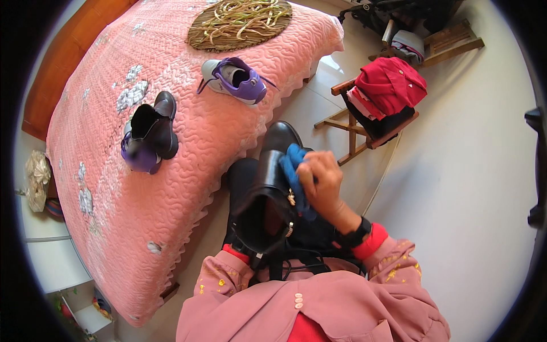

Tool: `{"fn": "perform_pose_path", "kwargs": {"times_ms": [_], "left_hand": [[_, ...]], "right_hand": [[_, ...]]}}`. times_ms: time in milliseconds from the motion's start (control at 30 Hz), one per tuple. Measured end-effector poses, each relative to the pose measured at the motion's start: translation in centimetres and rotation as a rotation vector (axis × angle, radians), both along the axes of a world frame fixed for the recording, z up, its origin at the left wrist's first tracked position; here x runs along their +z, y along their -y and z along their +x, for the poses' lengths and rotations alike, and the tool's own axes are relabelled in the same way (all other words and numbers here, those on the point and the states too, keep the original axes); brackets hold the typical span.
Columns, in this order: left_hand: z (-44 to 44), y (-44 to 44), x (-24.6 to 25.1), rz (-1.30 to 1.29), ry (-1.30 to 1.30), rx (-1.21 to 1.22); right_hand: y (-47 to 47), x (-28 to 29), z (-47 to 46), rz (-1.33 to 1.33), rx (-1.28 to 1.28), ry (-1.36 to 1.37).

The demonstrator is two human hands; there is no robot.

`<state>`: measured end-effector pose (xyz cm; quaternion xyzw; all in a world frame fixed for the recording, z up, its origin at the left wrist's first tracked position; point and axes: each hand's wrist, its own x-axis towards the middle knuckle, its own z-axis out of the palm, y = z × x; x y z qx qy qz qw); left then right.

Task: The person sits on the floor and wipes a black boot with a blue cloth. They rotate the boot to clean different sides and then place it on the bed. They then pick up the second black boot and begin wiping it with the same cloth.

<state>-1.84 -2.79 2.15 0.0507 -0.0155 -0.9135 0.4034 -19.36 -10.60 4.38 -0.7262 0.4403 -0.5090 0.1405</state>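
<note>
A black leather ankle boot with a gold-coloured zipper pull is held up over my lap, its open top facing me and its toe pointing away. My right hand grips a crumpled blue cloth, which lies against the boot's right side; the hand is slightly blurred. My left sleeve runs up to the near side of the boot. The left hand itself is hidden behind the boot. On the bed to the left, a second black boot lies across a purple sneaker. Another purple and white sneaker rests farther up.
A pink quilted bedspread covers the bed at left. A round woven mat near its far end bears dried strips. Folded red clothes sit on a folding stool at right. A wooden chair stands behind.
</note>
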Motion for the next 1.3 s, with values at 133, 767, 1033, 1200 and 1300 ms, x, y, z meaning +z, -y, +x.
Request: {"fn": "perform_pose_path", "kwargs": {"times_ms": [133,767,1033,1200,1300], "left_hand": [[-0.9,0.4,-2.7,-0.013,0.248,-0.097],[-2.1,1.3,-5.0,-0.581,0.928,-0.108],[-2.5,2.3,-2.0,-0.625,1.201,-0.321],[-2.9,2.3,-1.5,-0.599,1.221,-0.217],[-3.2,2.2,-1.5,-0.633,1.180,-0.156]], "right_hand": [[6.6,0.1,-2.4,0.396,-0.404,0.217],[9.9,-1.5,-8.0,0.271,-0.342,-0.282],[3.4,3.2,-4.7,-0.014,0.199,-0.542],[4.5,0.9,-4.7,-0.013,0.057,-0.602],[7.4,-0.6,-7.2,0.142,-0.139,-0.584]]}}
